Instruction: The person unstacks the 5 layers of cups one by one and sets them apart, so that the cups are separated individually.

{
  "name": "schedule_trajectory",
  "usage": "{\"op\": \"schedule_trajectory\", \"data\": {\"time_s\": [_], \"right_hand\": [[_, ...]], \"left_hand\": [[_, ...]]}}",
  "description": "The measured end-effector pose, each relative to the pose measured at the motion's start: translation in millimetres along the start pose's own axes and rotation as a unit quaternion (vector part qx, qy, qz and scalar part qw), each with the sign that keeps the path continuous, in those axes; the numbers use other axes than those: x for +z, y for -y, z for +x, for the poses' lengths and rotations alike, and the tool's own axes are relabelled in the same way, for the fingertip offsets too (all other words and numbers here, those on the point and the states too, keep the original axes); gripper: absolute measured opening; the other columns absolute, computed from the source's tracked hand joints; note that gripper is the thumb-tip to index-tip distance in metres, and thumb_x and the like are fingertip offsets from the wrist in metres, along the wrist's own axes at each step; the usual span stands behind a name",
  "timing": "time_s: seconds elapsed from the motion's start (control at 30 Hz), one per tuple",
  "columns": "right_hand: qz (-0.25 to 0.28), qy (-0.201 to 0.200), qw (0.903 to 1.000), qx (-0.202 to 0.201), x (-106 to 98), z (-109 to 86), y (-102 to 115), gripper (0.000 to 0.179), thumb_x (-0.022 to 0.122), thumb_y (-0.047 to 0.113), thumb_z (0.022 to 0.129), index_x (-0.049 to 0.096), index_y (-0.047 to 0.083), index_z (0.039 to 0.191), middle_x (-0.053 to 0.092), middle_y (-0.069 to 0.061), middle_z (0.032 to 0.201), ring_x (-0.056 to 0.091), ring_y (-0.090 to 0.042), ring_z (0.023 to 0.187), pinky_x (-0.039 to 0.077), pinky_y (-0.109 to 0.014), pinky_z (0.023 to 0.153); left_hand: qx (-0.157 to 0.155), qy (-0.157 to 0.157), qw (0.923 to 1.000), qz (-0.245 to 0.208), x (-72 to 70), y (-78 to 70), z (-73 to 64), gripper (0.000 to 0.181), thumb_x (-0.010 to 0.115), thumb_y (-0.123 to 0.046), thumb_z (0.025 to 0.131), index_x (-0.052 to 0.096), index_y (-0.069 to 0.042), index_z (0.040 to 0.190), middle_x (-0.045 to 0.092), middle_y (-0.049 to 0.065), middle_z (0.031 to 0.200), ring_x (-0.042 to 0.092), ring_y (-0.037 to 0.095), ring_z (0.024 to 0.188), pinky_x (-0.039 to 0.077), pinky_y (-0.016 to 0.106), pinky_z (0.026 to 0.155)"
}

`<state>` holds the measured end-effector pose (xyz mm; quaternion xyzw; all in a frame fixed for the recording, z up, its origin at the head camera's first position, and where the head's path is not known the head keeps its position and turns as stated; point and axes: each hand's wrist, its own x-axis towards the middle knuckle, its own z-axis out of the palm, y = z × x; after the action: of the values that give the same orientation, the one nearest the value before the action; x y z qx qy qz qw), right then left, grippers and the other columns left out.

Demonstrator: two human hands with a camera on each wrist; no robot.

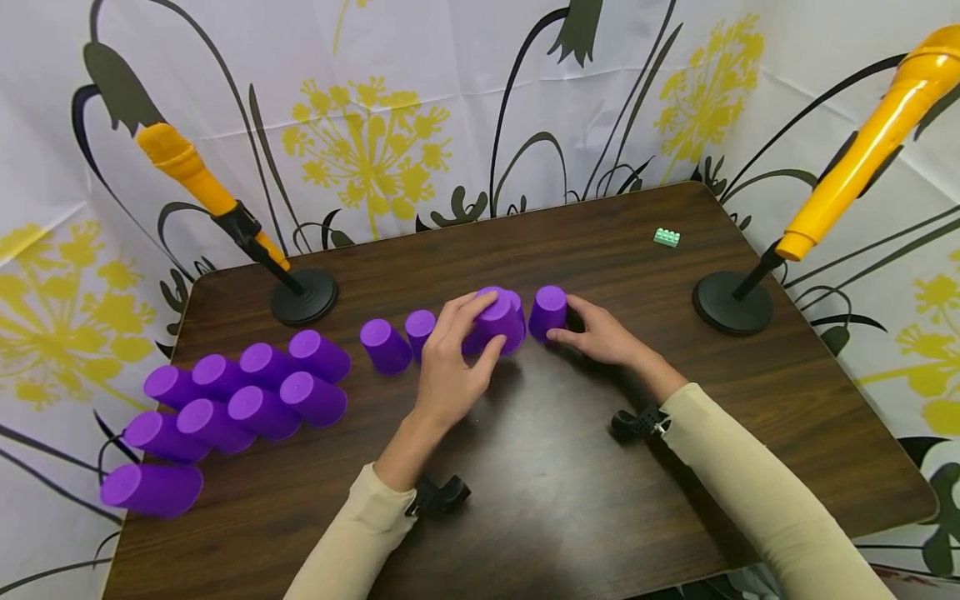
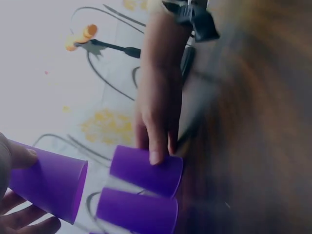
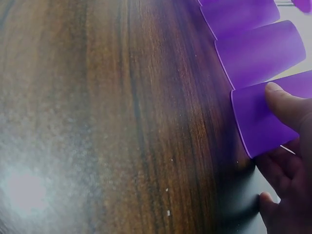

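Just in front of the person, a purple cup (image 2: 48, 180) is hanging mouth-down above the table (image 1: 540, 500), with the left hand (image 1: 453, 354) holding it between thumb and fingers, spread about as wide as the cup. To its right, a second cup (image 1: 547, 317) is standing mouth-down on the wood, and the right hand (image 1: 596, 329) is gripping its side, thumb toward the person and fingers curling round the outer side. This cup is ending a row whose middle the left hand is partly hiding; two smaller-looking cups (image 1: 385, 346) are showing to the left of that hand. Both forearms are reaching forward in cream sleeves (image 1: 757, 483), black straps (image 1: 442, 496) circling the wrists. Farther left, nine more cups (image 1: 262, 412) are standing bottoms-up, in two rows of four with one nearer the person. Orange microphones (image 1: 873, 142) are leaning on black stands (image 1: 303, 296) toward either side, a mint-green block (image 1: 666, 237) is lying near the far right corner, and white flower-printed fabric (image 1: 465, 108) is hanging behind.
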<state>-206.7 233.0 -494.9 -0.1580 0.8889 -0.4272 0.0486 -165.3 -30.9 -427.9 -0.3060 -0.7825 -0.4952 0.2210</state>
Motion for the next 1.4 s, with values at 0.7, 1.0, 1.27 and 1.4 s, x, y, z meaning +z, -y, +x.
{"op": "schedule_trajectory", "data": {"time_s": [0.7, 1.0, 1.27, 1.4], "right_hand": [[-0.009, 0.002, 0.9998, 0.020, -1, -2.1, -3, 0.064, 0.071, 0.029, 0.092, 0.043, 0.004, 0.144, 0.055, -0.017, 0.137, 0.047, -0.031, 0.130, 0.034, -0.047, 0.109], [-0.005, 0.005, 0.9998, 0.017, 0, -1.4, 0, 0.064, 0.071, 0.028, 0.091, 0.044, 0.002, 0.143, 0.054, -0.018, 0.136, 0.047, -0.033, 0.130, 0.034, -0.048, 0.109], [-0.005, 0.004, 0.9998, 0.018, 1, -0.7, 0, 0.064, 0.071, 0.028, 0.091, 0.044, 0.002, 0.143, 0.055, -0.018, 0.136, 0.047, -0.033, 0.130, 0.034, -0.049, 0.109], [-0.006, 0.003, 0.9998, 0.018, 0, 0.3, -1, 0.063, 0.071, 0.027, 0.091, 0.044, 0.002, 0.143, 0.055, -0.018, 0.136, 0.047, -0.033, 0.130, 0.034, -0.049, 0.109]], "left_hand": [[-0.186, -0.361, 0.8511, 0.333, -209.4, 9.9, -159.6, 0.048, 0.078, -0.011, 0.072, 0.072, -0.011, 0.119, 0.059, -0.020, 0.114, 0.058, 0.014, 0.102, 0.045, 0.008, 0.079], [-0.283, -0.313, 0.8141, 0.399, -218.8, 34.0, -177.3, 0.046, 0.079, -0.017, 0.074, 0.071, -0.019, 0.119, 0.066, 0.011, 0.112, 0.059, 0.035, 0.107, 0.045, 0.035, 0.095], [-0.352, -0.316, 0.7812, 0.408, -216.4, 41.5, -178.6, 0.044, 0.080, -0.020, 0.076, 0.071, -0.018, 0.119, 0.067, 0.015, 0.107, 0.062, 0.040, 0.093, 0.038, 0.056, 0.075], [-0.361, -0.315, 0.7751, 0.412, -216.3, 43.3, -181.5, 0.044, 0.080, -0.020, 0.076, 0.070, -0.019, 0.120, 0.066, 0.015, 0.107, 0.061, 0.039, 0.092, 0.036, 0.055, 0.073]]}}
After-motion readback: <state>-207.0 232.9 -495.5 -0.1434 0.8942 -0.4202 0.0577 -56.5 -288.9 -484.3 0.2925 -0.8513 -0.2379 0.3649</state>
